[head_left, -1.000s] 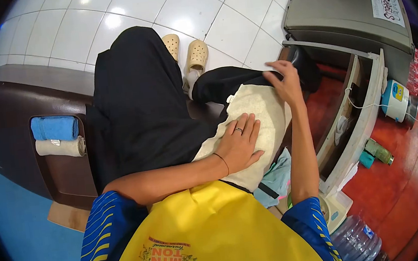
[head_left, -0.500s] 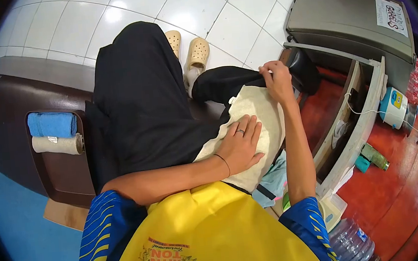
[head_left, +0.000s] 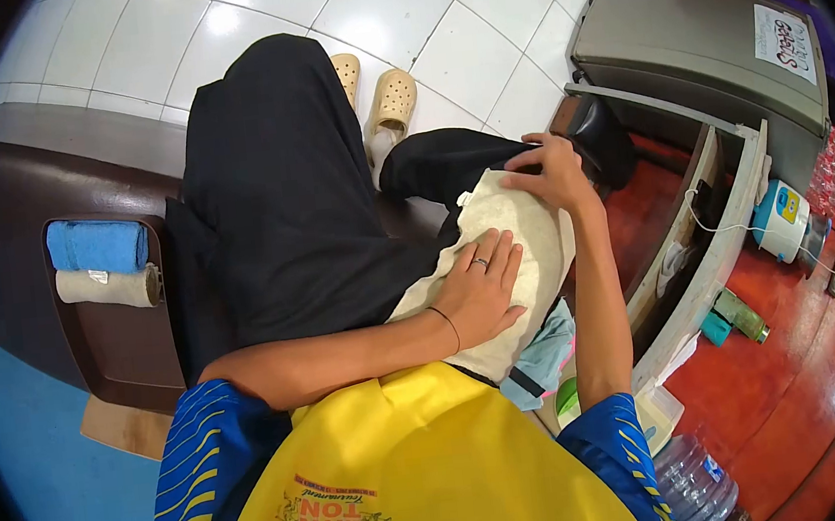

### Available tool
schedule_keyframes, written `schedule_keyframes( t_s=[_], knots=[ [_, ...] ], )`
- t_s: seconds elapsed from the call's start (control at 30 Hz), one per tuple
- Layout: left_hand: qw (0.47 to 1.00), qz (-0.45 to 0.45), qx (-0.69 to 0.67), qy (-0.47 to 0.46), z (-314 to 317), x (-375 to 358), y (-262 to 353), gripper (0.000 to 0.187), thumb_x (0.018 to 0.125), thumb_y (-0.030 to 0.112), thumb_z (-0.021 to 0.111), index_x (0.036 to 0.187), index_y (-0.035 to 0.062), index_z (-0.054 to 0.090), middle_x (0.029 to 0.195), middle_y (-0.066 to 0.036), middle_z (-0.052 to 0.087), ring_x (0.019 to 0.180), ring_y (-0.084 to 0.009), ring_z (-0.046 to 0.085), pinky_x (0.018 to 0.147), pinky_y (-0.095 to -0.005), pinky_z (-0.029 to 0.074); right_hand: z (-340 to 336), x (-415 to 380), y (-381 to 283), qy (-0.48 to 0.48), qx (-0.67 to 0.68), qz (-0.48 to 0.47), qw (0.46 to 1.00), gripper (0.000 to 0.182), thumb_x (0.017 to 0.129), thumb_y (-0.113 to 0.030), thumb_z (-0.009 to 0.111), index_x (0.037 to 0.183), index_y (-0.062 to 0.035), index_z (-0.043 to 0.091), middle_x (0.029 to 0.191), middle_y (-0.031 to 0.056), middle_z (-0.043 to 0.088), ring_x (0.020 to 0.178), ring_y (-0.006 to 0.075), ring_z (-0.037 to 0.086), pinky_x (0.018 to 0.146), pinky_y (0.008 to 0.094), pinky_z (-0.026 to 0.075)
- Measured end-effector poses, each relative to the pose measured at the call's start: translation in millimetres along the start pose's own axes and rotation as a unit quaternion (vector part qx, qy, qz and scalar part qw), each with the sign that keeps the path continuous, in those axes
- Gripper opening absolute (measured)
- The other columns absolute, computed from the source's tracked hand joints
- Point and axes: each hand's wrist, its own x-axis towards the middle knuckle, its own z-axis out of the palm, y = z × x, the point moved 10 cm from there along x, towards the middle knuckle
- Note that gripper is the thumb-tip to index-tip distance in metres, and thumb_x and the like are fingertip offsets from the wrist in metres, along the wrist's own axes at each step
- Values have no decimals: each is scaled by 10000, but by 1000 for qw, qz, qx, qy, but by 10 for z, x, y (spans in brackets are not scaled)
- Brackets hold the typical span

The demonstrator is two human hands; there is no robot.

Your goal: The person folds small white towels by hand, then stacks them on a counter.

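A beige towel (head_left: 526,240) is spread over my thigh on the right, with a small white tag on its far edge. My left hand (head_left: 481,290) lies flat on its middle, fingers stretched out and a ring on one of them. At the towel's far right corner, my right hand (head_left: 550,172) touches the cloth with its fingers apart and bent. On the left, a brown tray (head_left: 126,364) holds a rolled blue towel (head_left: 98,246) and a rolled beige towel (head_left: 107,288) side by side.
Beige clogs (head_left: 390,102) stand on the white tile floor. To the right are a wooden frame (head_left: 709,263), a grey cabinet-like box (head_left: 682,34) with a paper label, a blue-and-white device (head_left: 783,218) with a cord, and a green bottle (head_left: 741,315). Clear plastic containers (head_left: 695,480) sit lower right.
My right hand has shifted from pinching the towel's far corner to resting spread fingers on the cloth there. My left hand has stayed flat in place.
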Motion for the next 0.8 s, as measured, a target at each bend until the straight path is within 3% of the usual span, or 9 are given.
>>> schedule_keyframes(
  t_s=[0.1,0.17,0.27,0.4,0.53,0.63,0.67,0.73,0.8],
  knots=[
    [1000,-4,0,-2,11,5,-6,725,896,487,566,1364,-59,474,1435,-253,436,1340,-385,376,1077,-464,302,108,-5,-95,-29,-60,-52,996,122,773,-234,749,871,-182,801,1209,69,639,1199,311,490,1026,475,339],
    [1000,-6,4,-4,10,2,-9,726,895,488,566,1364,-59,474,1436,-253,436,1344,-385,374,1079,-464,301,113,14,-126,14,-58,-87,994,103,782,-185,723,843,-126,781,1117,47,658,1131,287,520,979,452,369],
    [1000,-7,5,-7,12,2,-7,726,897,487,564,1367,-59,472,1438,-253,435,1351,-385,369,1082,-466,298,-135,16,1,165,-67,-64,982,124,864,-143,644,840,-38,706,1003,106,657,1016,317,568,889,451,413],
    [1000,-8,5,-11,20,1,-10,725,901,480,563,1372,-63,466,1444,-258,428,1357,-387,363,1087,-470,293,-312,13,254,233,-5,-9,972,237,945,-182,561,813,-29,683,990,172,658,925,380,596,802,473,458],
    [1000,-6,-9,-15,24,7,-3,726,902,475,565,1374,-66,462,1448,-263,420,1357,-392,362,1089,-473,291,-274,17,179,121,1,-9,993,198,898,-200,627,811,-34,694,1004,177,657,936,374,602,796,462,469],
    [1000,-7,-13,-16,32,4,-11,730,897,473,573,1374,-68,460,1453,-266,411,1360,-396,356,1089,-472,292,-227,-62,-183,108,35,-126,986,184,766,-231,756,816,-57,721,899,174,674,908,348,633,778,443,484],
    [1000,-7,-13,-14,29,5,-14,730,896,472,575,1373,-69,461,1452,-265,412,1359,-397,356,1088,-470,294,-216,-50,-187,108,35,-125,986,184,766,-231,756,816,-57,721,899,174,674,908,348,633,778,443,484],
    [1000,-4,-17,-13,28,5,-6,730,895,472,576,1372,-69,462,1451,-264,413,1357,-397,356,1088,-469,296,27,43,-18,-9,9,-46,999,151,786,-203,730,823,-57,721,892,171,679,880,350,638,767,446,490],
    [1000,-6,-16,-17,19,16,-13,729,893,471,578,1368,-70,464,1441,-261,422,1347,-394,365,1085,-467,300,-170,9,82,142,-47,-45,988,139,822,-170,685,822,-33,711,905,177,674,863,371,633,747,458,495]
  ],
)
